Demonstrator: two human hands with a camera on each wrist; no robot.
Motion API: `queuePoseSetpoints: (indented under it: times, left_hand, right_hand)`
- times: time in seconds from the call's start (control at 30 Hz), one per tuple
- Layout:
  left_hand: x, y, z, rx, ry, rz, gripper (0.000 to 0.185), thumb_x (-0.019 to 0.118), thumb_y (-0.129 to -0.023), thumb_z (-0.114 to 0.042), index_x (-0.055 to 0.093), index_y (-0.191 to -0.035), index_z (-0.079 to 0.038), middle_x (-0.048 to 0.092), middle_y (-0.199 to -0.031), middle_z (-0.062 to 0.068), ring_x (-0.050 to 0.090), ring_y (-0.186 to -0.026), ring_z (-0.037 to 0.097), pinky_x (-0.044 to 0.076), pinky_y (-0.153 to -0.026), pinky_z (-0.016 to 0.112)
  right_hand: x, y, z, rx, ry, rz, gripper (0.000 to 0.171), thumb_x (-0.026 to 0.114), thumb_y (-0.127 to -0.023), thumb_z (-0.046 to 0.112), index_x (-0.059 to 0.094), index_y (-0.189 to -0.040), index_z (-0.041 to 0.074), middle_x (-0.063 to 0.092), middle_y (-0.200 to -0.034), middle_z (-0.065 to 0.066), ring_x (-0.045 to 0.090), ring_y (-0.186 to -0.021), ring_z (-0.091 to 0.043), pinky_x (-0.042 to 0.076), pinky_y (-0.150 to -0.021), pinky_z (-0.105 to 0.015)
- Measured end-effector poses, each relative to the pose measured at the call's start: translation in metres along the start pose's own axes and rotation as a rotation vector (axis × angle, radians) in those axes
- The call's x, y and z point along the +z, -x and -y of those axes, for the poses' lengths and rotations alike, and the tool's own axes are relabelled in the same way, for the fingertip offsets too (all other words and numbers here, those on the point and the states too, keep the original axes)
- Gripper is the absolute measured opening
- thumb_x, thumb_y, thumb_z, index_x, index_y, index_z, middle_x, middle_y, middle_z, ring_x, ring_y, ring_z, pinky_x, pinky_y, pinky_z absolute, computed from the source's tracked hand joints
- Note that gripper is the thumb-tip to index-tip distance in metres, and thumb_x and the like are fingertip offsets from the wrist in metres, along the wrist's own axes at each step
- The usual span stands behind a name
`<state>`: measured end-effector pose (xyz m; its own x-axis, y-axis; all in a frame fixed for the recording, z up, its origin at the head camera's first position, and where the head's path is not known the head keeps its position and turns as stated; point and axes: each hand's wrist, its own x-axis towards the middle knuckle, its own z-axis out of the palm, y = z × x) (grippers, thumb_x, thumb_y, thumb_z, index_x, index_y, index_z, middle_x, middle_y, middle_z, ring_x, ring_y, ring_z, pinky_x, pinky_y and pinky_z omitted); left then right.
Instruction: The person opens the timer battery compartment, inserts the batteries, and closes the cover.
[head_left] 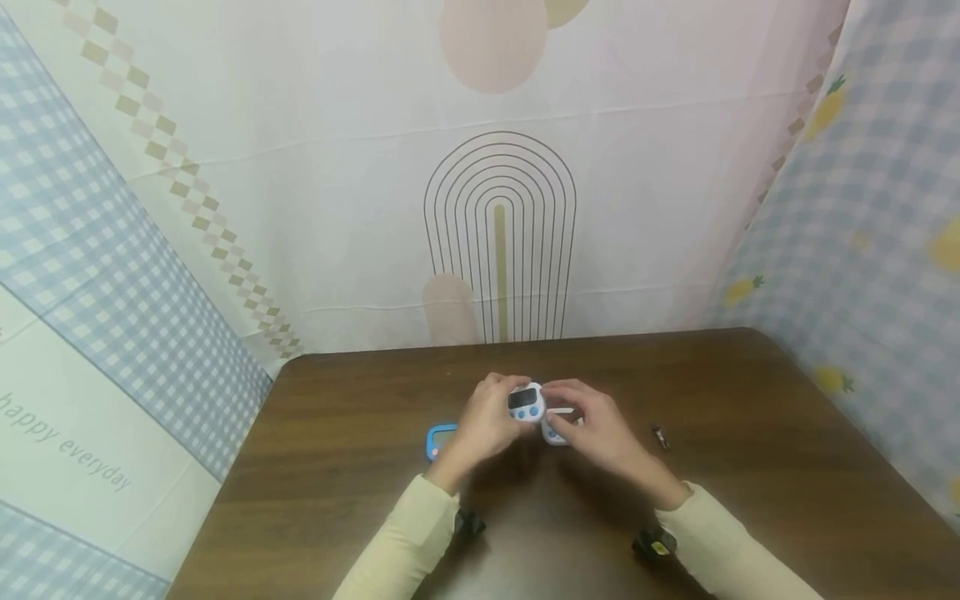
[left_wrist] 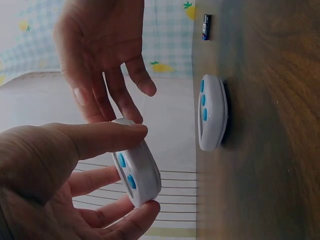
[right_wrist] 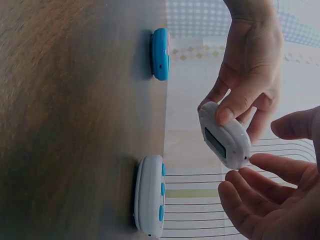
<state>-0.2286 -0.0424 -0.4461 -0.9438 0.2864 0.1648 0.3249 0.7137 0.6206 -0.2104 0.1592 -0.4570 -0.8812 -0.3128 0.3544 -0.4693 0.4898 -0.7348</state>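
My left hand [head_left: 487, 421] grips a small white digital timer [head_left: 527, 403] with a dark screen and blue buttons, raised above the table. In the left wrist view its thumb lies over one edge of the timer [left_wrist: 139, 172] and the fingers support the opposite side. My right hand [head_left: 603, 429] is beside it with loosely bent fingers, fingertips right at the timer's end in the right wrist view. A second white timer [right_wrist: 150, 195] with blue buttons sits on the table below the hands, partly covered by the right hand in the head view.
On the brown wooden table [head_left: 337, 500], a blue-framed device [head_left: 432, 442] lies left of the hands, partly hidden by the left one. A small battery [left_wrist: 206, 27] lies to the right. Patterned cloth [head_left: 360, 208] hangs behind and along both sides.
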Motion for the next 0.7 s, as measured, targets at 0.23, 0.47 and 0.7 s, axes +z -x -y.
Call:
queuePoseSetpoints:
  times: [0.23,0.47,0.7]
  left_hand:
    - [0.002,0.002,0.003,-0.019,-0.123,0.061,0.064,0.094,-0.078,-0.017,0.07,-0.137,-0.011,0.066,-0.124,0.014,0.06,-0.104,0.025,0.057,-0.081,0.037]
    - [0.006,0.003,0.008,-0.029,-0.236,0.11,0.064,0.097,-0.075,-0.02,0.071,-0.133,-0.01,0.068,-0.118,0.013,0.061,-0.102,0.027,0.058,-0.081,0.041]
    - [0.011,0.003,0.013,-0.05,-0.292,0.153,0.065,0.098,-0.073,-0.018,0.071,-0.132,-0.01,0.067,-0.12,0.014,0.062,-0.109,0.032,0.061,-0.087,0.047]
  right_hand:
    - [0.002,0.0,-0.002,0.007,0.021,0.019,0.033,0.076,-0.095,0.006,0.073,-0.127,0.002,0.074,-0.126,-0.015,0.072,-0.101,-0.024,0.063,-0.08,-0.031]
    - [0.001,0.0,-0.004,0.045,0.051,0.026,0.033,0.075,-0.096,0.007,0.072,-0.128,0.004,0.075,-0.125,-0.015,0.073,-0.101,-0.023,0.064,-0.081,-0.037]
    - [-0.003,-0.001,-0.006,0.07,0.032,-0.003,0.027,0.073,-0.098,0.007,0.073,-0.125,0.008,0.077,-0.121,-0.009,0.075,-0.103,-0.025,0.064,-0.086,-0.036]
